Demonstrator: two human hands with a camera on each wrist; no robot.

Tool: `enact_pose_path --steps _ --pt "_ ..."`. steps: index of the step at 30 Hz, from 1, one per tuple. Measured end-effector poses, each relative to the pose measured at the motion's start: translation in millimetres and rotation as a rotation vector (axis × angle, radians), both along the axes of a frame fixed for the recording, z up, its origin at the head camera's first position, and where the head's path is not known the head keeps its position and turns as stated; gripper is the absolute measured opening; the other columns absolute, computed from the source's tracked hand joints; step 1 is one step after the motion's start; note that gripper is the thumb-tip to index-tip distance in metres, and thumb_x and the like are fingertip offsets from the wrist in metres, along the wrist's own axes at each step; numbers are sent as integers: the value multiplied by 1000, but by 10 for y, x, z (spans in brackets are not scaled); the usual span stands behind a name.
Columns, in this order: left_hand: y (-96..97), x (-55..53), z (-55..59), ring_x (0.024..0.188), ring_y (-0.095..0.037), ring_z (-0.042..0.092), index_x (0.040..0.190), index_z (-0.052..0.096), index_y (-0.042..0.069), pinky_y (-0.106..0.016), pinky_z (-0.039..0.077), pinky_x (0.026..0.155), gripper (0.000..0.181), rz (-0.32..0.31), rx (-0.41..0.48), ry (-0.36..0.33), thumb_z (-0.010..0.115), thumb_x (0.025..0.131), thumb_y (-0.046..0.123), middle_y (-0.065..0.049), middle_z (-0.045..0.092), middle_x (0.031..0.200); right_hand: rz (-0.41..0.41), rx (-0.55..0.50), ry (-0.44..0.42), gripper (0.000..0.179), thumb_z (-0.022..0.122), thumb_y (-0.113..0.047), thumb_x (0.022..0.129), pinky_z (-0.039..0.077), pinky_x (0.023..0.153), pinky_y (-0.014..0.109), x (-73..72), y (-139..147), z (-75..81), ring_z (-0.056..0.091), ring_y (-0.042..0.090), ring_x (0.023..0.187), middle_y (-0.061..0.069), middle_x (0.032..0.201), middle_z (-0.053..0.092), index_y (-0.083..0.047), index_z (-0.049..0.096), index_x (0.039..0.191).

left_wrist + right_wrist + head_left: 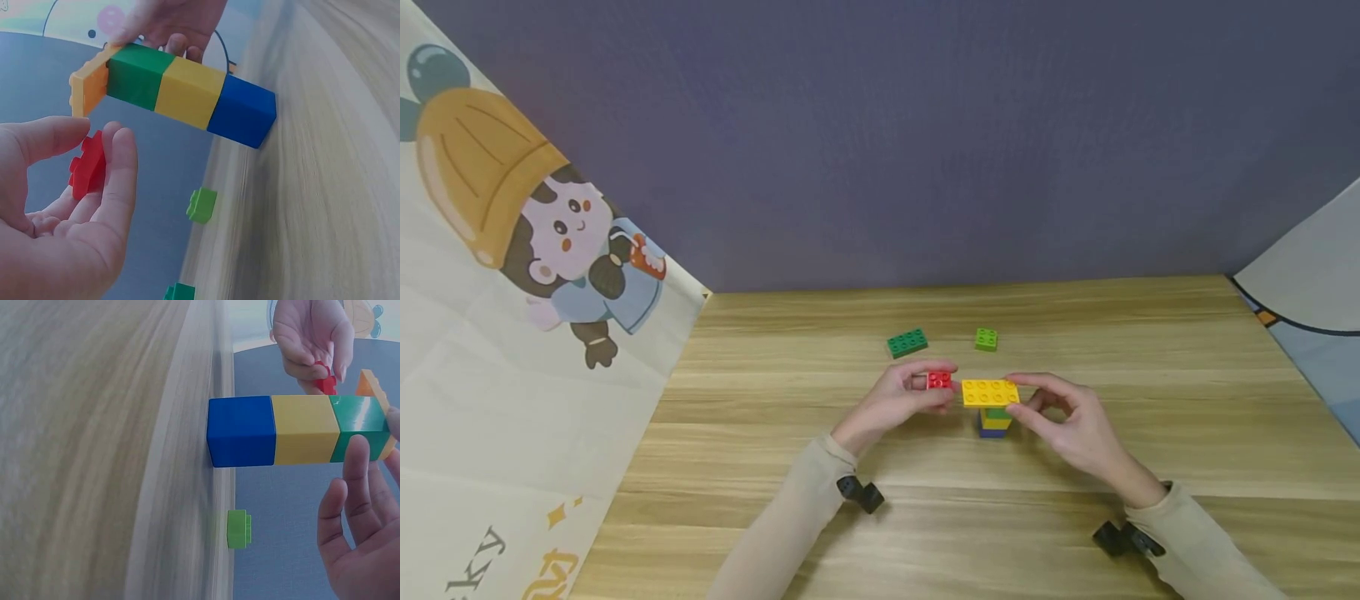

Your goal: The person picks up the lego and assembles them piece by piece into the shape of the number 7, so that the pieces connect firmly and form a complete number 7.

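A stack of a blue block (242,112), a yellow block (190,92) and a green block (139,75) stands upright on the wooden table. Across its top lies a flat yellow eight-stud brick (989,392), sticking out to the left. My right hand (1078,425) pinches the right end of this flat brick between thumb and forefinger; its other fingers are beside the green block. Just left of the stack, my left hand (910,396) holds a small red brick (938,380), studs up, between thumb and fingers, close to the yellow brick's overhanging end.
Behind the hands, a dark green eight-stud brick (907,342) lies on the wooden table (760,417), with a small light green brick (987,339) to its right. A dark blue-grey panel (925,150) rises at the table's back edge. Printed cloth (490,400) hangs at the left.
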State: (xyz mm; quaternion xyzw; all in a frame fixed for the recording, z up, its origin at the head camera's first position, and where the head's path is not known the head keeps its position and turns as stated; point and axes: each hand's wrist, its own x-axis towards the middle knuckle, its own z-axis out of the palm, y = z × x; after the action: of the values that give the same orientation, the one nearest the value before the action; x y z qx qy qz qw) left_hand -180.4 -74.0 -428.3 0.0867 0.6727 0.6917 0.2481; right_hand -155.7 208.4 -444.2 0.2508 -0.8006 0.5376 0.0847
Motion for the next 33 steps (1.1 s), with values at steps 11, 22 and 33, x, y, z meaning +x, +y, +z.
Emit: enact_pose_path --steps 11,22,33 --pt "26 28 59 110 -33 75 149 58 0 -50 60 103 49 8 26 -22 68 101 0 -29 69 135 21 -17 -1 37 81 6 89 56 64 23 -62 32 -1 64 8 68 6 90 74 -2 74 125" --pt "66 37 115 107 -30 76 150 56 -3 -53 58 105 51 -8 47 -31 69 100 -1 -24 75 125 23 -5 -2 39 80 10 88 56 64 23 -118 38 17 64 8 68 0 90 74 -2 74 125" --pt "98 97 163 105 -21 77 149 58 -1 -41 63 97 54 -14 79 -15 72 97 -4 -24 75 127 26 2 -19 35 82 -2 92 56 65 22 -121 45 22 64 8 69 3 93 75 -3 74 126"
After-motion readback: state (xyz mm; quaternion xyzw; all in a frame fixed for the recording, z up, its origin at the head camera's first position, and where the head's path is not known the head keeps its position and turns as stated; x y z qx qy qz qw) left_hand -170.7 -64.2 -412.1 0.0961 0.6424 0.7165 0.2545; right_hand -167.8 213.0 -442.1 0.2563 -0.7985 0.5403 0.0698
